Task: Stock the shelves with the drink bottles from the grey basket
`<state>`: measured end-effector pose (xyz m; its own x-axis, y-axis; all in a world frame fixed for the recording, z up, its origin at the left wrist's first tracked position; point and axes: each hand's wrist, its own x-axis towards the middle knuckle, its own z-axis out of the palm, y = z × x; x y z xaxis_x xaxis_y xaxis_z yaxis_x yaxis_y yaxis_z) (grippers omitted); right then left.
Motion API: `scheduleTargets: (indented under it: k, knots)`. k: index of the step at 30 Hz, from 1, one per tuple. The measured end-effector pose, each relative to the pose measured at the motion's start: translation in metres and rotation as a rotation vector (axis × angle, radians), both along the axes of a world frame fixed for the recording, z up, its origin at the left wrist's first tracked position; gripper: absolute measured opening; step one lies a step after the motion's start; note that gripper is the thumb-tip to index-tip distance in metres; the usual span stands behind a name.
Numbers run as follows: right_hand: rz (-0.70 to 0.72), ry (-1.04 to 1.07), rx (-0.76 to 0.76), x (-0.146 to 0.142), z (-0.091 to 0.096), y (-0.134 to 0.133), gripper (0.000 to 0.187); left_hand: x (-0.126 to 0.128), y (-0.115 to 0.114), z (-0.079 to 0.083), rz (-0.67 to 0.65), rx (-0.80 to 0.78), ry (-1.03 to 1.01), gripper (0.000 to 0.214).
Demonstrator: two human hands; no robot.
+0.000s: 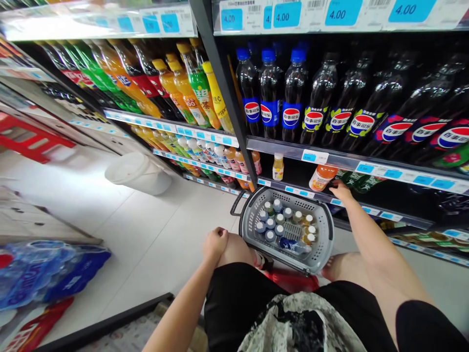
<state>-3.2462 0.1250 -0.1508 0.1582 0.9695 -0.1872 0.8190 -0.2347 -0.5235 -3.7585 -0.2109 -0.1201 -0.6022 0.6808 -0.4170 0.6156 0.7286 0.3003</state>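
Observation:
On the low shelf, my right hand (pixel 342 191) is at the right side of an orange drink bottle (pixel 322 177) with a white label. Its bent fingers touch the bottle, which leans to the right; the fingertips are partly hidden. A small yellow drink bottle (pixel 278 167) stands to the left on the same shelf. My left hand (pixel 216 244) rests on my left knee with its fingers curled and nothing visible in them. Between my knees and the shelf is a grey shopping basket (pixel 318 256) holding several white-capped bottles and a lying blue-labelled bottle (pixel 293 245).
Cola bottles (pixel 291 105) line the shelf above my right hand. Green bottles (pixel 361 181) lie beyond it. A dark upright post (pixel 229 88) divides the shelving. On the floor to the left are a white bucket (pixel 137 171) and blue bottle packs (pixel 51 271).

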Motion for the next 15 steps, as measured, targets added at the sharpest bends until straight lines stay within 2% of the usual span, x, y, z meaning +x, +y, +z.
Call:
scheduleTargets:
  k: [4,7,9,11,13,15]
  knots:
    - [0.007,0.003,-0.111,0.002,0.005,0.009,0.043,-0.002,-0.002,-0.001,0.003,0.007,0.002,0.037]
    - [0.046,0.003,0.022,0.0,0.0,-0.013,0.041,-0.003,-0.002,0.0,0.001,0.013,-0.012,0.037]
    - [0.011,-0.055,0.207,-0.009,-0.013,-0.046,0.033,-0.002,-0.001,0.001,0.009,0.009,-0.017,0.037]
    - [-0.045,-0.139,0.343,-0.024,-0.035,-0.089,0.028,-0.001,0.001,0.003,0.013,0.002,-0.015,0.037]
    - [-0.005,-0.167,0.264,-0.042,-0.065,-0.137,0.026,0.002,0.002,0.005,0.009,-0.008,-0.015,0.038]
    - [0.113,-0.161,0.016,-0.06,-0.099,-0.18,0.026,0.005,0.004,0.006,-0.006,-0.016,-0.02,0.039]
